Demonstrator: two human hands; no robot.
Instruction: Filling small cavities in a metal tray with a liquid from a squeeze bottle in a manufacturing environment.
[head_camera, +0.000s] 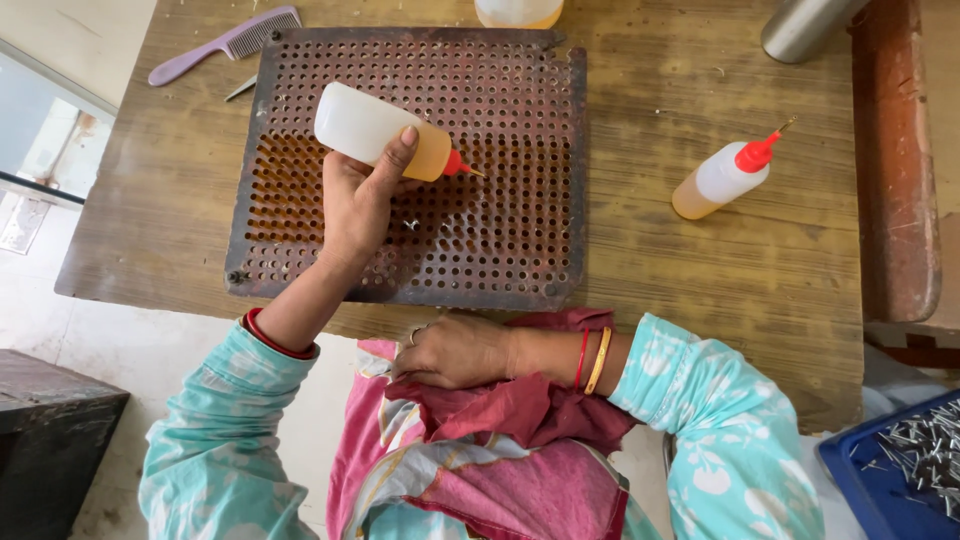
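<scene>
Gripping translucent squeeze bottle, rusty perforated plate

Worn wooden work table on a pale floor, daylit.

Table: brown, scratched, grain running across. Floor: light stone or tile, dusty, visible at left and below the table edge. Dark wooden box at lower left. Reddish-brown wooden rail along the table's right side. Glazed frame or window edge at far left. Light: soft, even, no hard shadows.
</scene>
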